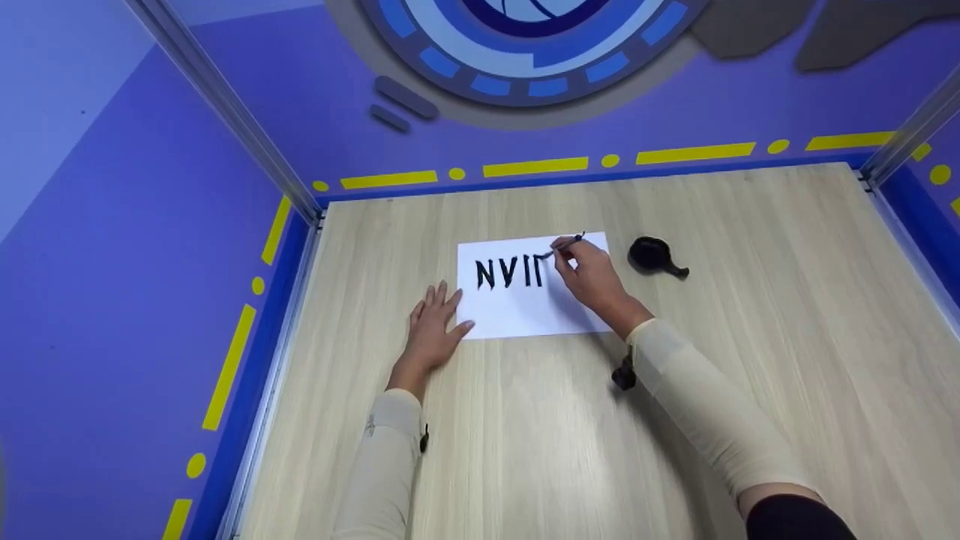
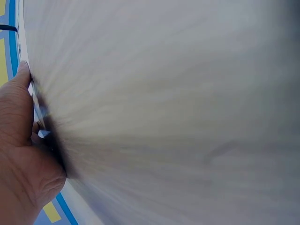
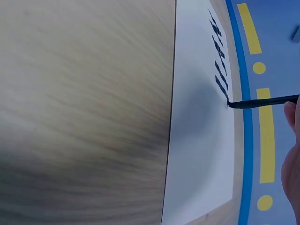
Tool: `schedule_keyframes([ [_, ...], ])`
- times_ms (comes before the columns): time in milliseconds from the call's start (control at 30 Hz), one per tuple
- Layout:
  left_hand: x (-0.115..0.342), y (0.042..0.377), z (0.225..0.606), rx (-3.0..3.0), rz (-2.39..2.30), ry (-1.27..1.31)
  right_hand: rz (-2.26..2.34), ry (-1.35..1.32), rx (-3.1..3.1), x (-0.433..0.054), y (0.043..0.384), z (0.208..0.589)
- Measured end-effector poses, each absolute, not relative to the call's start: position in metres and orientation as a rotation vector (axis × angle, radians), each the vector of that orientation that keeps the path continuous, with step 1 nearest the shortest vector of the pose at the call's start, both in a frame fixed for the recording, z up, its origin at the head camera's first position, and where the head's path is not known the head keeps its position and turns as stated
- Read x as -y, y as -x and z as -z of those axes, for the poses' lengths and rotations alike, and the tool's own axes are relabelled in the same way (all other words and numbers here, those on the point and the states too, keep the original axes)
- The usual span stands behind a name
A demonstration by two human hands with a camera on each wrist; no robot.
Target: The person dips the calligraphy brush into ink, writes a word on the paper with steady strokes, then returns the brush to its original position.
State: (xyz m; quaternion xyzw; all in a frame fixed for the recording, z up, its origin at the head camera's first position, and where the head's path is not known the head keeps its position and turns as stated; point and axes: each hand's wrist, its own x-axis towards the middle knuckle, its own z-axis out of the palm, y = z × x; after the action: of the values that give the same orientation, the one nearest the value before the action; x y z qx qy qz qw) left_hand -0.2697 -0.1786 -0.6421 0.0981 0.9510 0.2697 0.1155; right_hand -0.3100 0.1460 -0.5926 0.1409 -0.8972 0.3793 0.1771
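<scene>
A white sheet of paper lies on the table, with a row of thick black strokes across its upper half. My right hand pinches a slim dark ink brush over the paper's upper right. In the right wrist view the brush's tip meets the paper at the top of the last stroke. My left hand rests spread on the table, its thumb and a fingertip at the paper's left edge. The left wrist view shows the thumb side of this hand against the wood; its other fingers are mostly hidden there.
Right of the paper sits a small round black dish with a short handle. The pale wooden table meets a blue back wall with yellow dashes, and a similar wall stands at the left.
</scene>
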Motion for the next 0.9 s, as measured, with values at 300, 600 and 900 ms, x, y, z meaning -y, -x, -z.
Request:
schedule_keyframes([
  [300, 0.179, 0.272, 0.646, -2.797, -0.775, -0.291, -0.959, -0.466, 2.481, -0.148, 0.304, 0.592],
  [600, 0.181, 0.271, 0.646, -2.803, -0.805, -0.315, -0.948, -0.570, 2.405, -0.139, 0.290, 0.593],
  [900, 0.179, 0.269, 0.644, -2.800, -0.814, -0.303, -1.168, -0.512, 2.370, -0.126, 0.283, 0.591],
])
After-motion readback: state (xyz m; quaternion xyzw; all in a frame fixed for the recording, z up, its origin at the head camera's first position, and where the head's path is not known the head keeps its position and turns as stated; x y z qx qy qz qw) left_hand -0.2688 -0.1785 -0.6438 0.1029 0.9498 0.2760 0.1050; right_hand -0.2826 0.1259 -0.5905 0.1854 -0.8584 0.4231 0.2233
